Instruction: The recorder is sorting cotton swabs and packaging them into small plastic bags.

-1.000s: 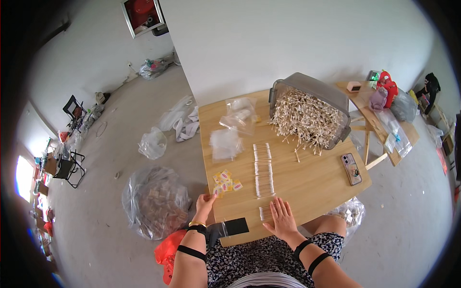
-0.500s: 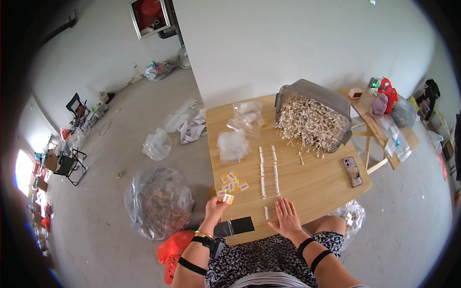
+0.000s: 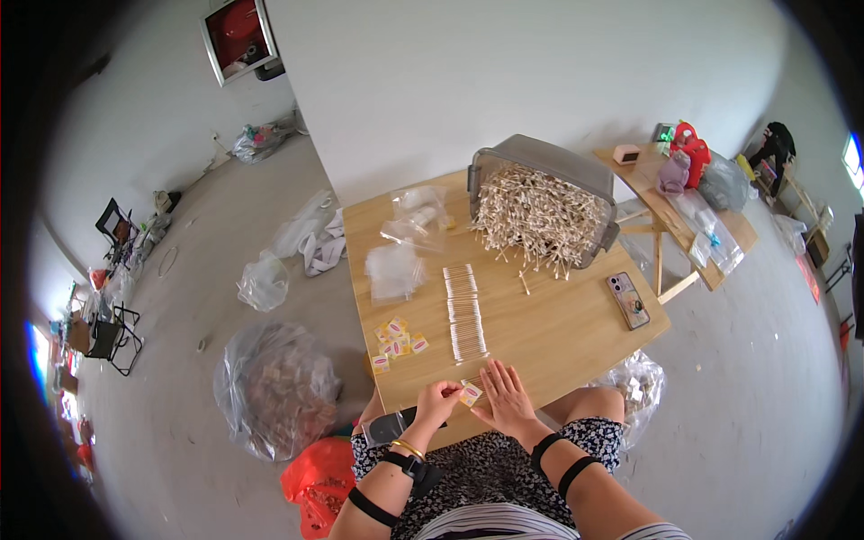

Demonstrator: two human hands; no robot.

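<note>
My left hand (image 3: 438, 402) pinches a small yellow-and-pink packet (image 3: 470, 393) just above the near edge of the wooden table (image 3: 558, 328). My right hand (image 3: 506, 397) lies flat on the table beside it, fingers spread, with its fingertips touching the near end of a long row of cotton swabs (image 3: 465, 310). Several more small yellow packets (image 3: 396, 340) lie in a loose cluster to the left of that row.
A grey tub (image 3: 549, 200) tipped on its side spills a heap of swabs at the far end. Clear plastic bags (image 3: 396, 268) lie at far left, a phone (image 3: 628, 300) at right. A dark device (image 3: 389, 427) rests on my lap. Filled bags (image 3: 273, 387) sit on the floor.
My left hand went from the table's left edge to the packet cluster, took one packet, and brought it over next to my right hand, which stayed flat in place.
</note>
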